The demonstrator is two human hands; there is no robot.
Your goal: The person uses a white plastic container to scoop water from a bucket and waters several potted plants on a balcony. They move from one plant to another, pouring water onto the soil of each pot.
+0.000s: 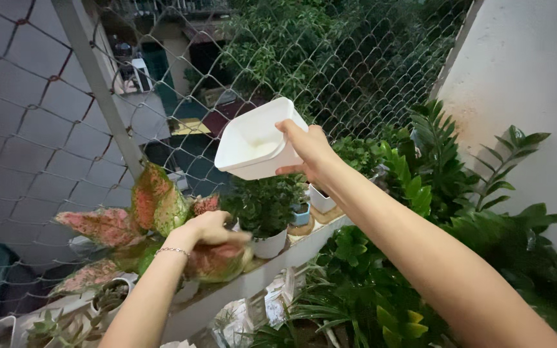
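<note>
My right hand (pixel 307 151) grips a white square plastic container (pixel 256 140) by its rim, tilted so its open top faces me, held above a small bushy green plant in a white pot (pixel 270 245). My left hand (pixel 211 227) reaches out lower and rests on the pink-and-green leaves of a broad-leaved plant (pixel 153 203), fingers curled over a leaf (pixel 217 261). A thin bracelet (pixel 172 250) sits on my left wrist. Whether the container holds anything cannot be told.
Potted plants line a white ledge (pixel 291 254) along a chain-link fence (pixel 46 129). A small blue pot (pixel 302 214) and another white pot (pixel 322 200) stand further along. Dense green foliage (pixel 433 193) fills the right, against a white wall (pixel 530 77). Succulents (pixel 49 325) sit at lower left.
</note>
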